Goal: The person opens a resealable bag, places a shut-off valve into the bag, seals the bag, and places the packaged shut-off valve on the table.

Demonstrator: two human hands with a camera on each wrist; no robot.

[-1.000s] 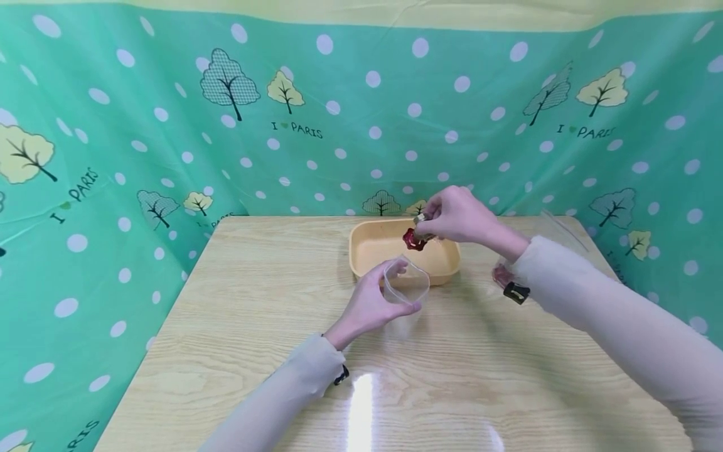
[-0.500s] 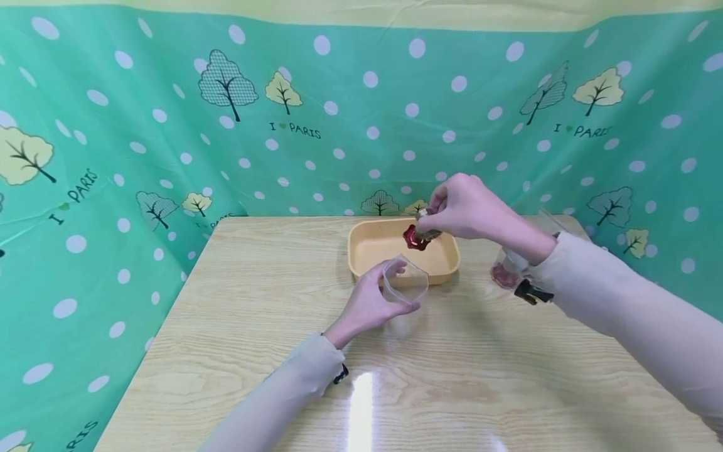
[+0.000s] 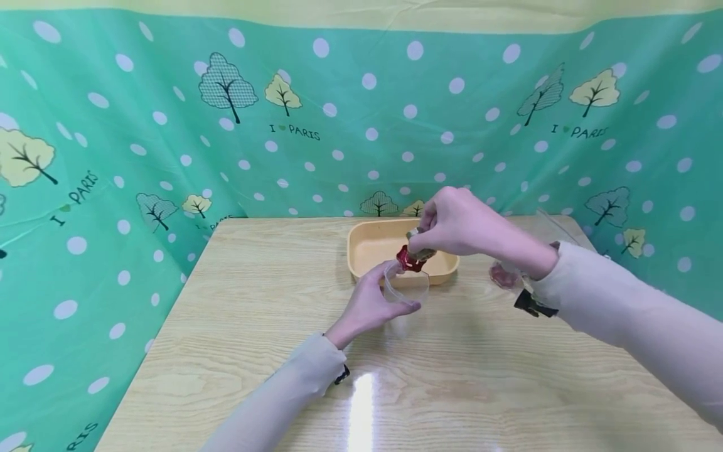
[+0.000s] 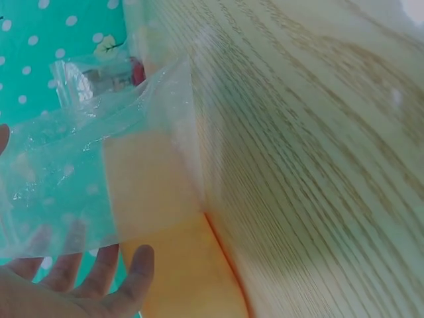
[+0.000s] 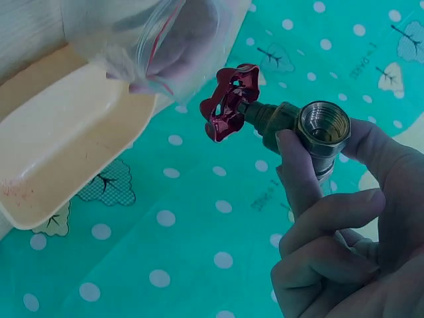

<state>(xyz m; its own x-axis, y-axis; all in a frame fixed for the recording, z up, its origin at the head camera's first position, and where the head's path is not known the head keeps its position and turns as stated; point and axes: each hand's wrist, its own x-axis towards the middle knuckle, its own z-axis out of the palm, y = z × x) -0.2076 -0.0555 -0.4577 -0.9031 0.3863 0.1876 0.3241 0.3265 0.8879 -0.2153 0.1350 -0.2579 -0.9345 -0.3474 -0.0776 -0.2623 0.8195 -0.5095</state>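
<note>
My right hand (image 3: 460, 223) pinches a brass gate valve (image 5: 291, 126) by its threaded body. Its red handwheel (image 5: 232, 103) points down toward the mouth of a clear zip bag (image 4: 59, 172), close over the rim. The left hand (image 3: 375, 301) holds that bag upright with its mouth spread round, thumb on the near side and fingers at the far side. In the right wrist view the bag's red zip line shows, with the handwheel right beside the opening. Behind both hands stands a shallow tan plastic tray (image 3: 367, 245).
A second clear bag (image 3: 504, 276) with something reddish inside lies right of the tray, partly behind my right forearm. The wood-grain table (image 3: 254, 314) ends at a green dotted curtain (image 3: 339, 113) behind and on the left.
My right hand first rises slightly, then comes down with the valve, bringing the red handwheel to the bag's mouth. The left hand and its bag stay in place.
</note>
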